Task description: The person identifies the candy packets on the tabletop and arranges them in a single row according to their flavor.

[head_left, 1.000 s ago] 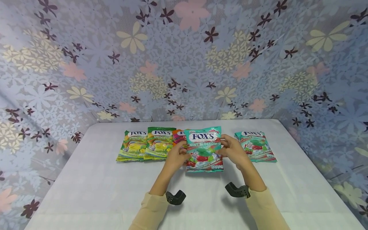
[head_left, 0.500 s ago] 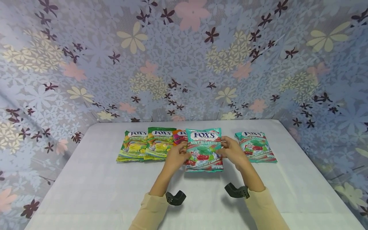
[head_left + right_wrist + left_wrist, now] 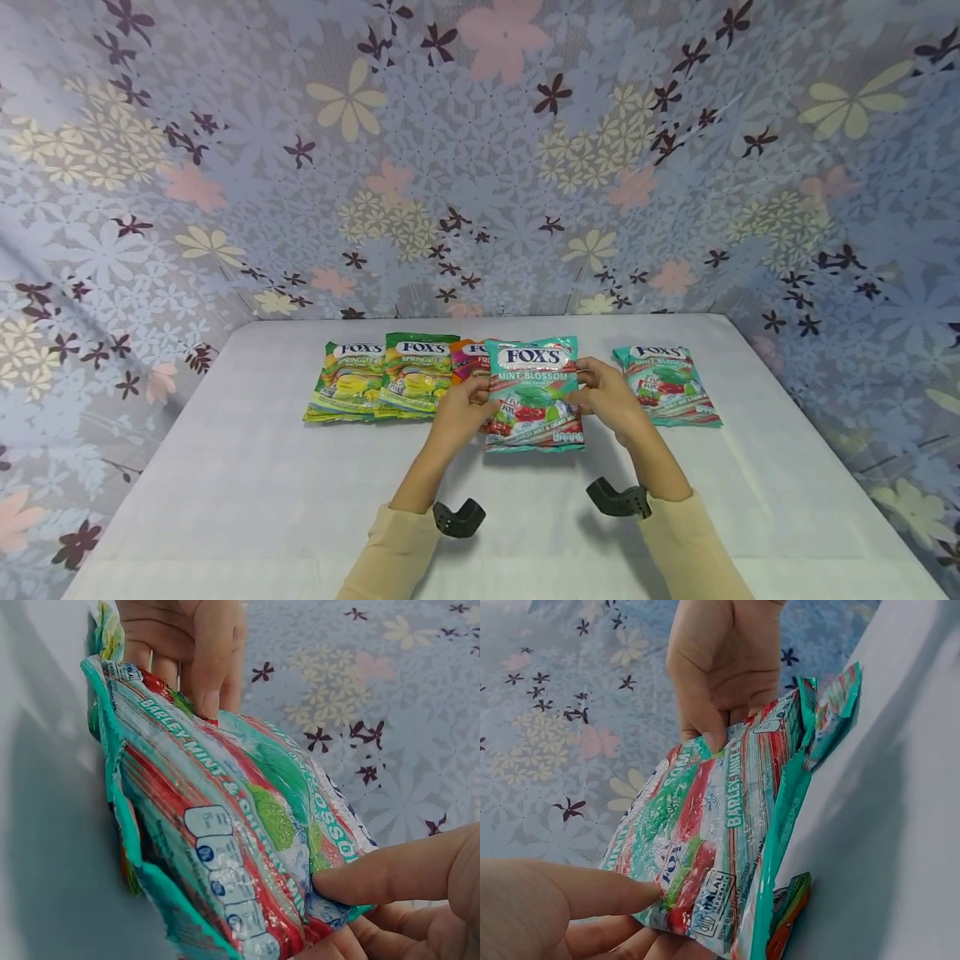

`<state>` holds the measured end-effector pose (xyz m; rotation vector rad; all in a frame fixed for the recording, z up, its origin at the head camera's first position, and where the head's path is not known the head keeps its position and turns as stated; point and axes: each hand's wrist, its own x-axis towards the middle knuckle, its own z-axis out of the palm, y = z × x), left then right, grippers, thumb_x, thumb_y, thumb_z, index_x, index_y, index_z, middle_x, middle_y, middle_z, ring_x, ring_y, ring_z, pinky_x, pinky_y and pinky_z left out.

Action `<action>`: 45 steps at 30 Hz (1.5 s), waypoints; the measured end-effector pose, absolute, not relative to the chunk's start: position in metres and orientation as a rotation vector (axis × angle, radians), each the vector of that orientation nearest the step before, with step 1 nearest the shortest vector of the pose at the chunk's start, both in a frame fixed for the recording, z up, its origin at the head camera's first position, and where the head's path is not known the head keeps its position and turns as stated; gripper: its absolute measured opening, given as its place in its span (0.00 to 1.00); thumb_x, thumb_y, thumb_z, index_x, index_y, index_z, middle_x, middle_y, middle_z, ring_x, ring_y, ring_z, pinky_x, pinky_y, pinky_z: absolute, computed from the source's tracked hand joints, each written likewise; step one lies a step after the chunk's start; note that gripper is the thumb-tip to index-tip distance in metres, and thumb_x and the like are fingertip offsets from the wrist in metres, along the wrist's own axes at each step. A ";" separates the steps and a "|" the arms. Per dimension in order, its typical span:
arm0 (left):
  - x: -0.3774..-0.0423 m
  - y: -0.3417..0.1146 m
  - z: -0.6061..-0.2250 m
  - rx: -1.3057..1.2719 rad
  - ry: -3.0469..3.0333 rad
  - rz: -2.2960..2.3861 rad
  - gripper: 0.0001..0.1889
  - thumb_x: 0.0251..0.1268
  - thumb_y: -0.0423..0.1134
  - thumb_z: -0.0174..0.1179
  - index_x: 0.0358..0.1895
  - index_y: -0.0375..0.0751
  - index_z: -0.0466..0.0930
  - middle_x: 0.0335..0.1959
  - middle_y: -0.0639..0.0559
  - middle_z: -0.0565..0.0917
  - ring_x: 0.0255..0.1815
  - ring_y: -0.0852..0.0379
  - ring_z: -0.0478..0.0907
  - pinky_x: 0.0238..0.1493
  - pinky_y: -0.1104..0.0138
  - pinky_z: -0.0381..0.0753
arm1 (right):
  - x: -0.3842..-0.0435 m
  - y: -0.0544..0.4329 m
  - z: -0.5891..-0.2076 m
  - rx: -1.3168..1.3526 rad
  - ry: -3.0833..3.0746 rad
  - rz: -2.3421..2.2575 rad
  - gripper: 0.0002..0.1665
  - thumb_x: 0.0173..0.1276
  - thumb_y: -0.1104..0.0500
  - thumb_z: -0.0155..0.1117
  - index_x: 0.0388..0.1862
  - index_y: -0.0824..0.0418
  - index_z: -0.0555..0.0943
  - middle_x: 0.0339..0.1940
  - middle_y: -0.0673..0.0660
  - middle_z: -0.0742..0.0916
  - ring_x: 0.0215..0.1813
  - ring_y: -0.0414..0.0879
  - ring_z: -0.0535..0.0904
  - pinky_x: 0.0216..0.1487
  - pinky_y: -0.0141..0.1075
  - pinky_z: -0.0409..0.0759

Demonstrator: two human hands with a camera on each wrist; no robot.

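Note:
A teal and red Mint Blossom candy bag point(image 3: 534, 392) is held up by both hands at the middle of the table, its printed front towards the head camera. My left hand point(image 3: 461, 408) pinches its left edge, thumb point(image 3: 630, 894) on the front and fingers behind. At the opposite edge my right hand point(image 3: 609, 398) grips the same way, its thumb point(image 3: 360, 879) pressing the front. Behind the held bag lies an orange candy bag point(image 3: 468, 357), mostly hidden. Another Mint Blossom bag point(image 3: 669, 387) lies to the right of my right hand.
Two green and yellow Spring Tea candy bags, one at far left point(image 3: 347, 383) and one beside it point(image 3: 414, 379), lie on the white-covered table point(image 3: 247, 500). Flower-patterned fabric point(image 3: 480, 167) rises behind the table and at both sides.
The held bag has shifted only slightly, its top edge tilting a little. Both hands keep their grip and stay nearly still, and the other bags lie as before.

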<state>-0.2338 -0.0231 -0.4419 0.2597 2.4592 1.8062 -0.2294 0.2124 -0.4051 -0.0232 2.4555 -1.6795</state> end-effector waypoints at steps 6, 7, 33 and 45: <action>-0.233 -0.020 -0.445 0.256 2.495 1.789 0.18 0.63 0.32 0.62 0.56 0.31 0.79 0.44 0.41 0.84 0.43 0.48 0.81 0.34 0.63 0.83 | -0.235 0.216 -0.412 -0.005 2.476 -1.674 0.36 0.66 0.67 0.60 0.70 0.73 0.59 0.67 0.75 0.67 0.59 0.64 0.71 0.49 0.48 0.78; -0.233 -0.019 -0.446 0.246 2.495 1.795 0.18 0.63 0.32 0.62 0.55 0.30 0.79 0.43 0.41 0.84 0.43 0.48 0.82 0.35 0.62 0.83 | -0.236 0.217 -0.413 0.002 2.477 -1.671 0.36 0.65 0.67 0.60 0.70 0.74 0.59 0.66 0.75 0.67 0.58 0.64 0.72 0.50 0.48 0.78; -0.265 0.046 -0.459 0.339 2.719 1.561 0.24 0.54 0.23 0.64 0.57 0.26 0.76 0.37 0.44 0.83 0.32 0.61 0.78 0.30 0.71 0.78 | -0.287 0.260 -0.441 0.076 2.572 -1.497 0.46 0.62 0.65 0.63 0.74 0.74 0.52 0.71 0.76 0.61 0.69 0.69 0.58 0.59 0.56 0.70; -0.269 0.049 -0.462 0.369 2.834 1.523 0.25 0.53 0.21 0.63 0.59 0.22 0.73 0.42 0.37 0.84 0.38 0.51 0.81 0.36 0.68 0.80 | -0.306 0.254 -0.457 0.109 2.562 -1.526 0.44 0.62 0.68 0.61 0.73 0.76 0.52 0.70 0.76 0.62 0.71 0.68 0.57 0.65 0.56 0.64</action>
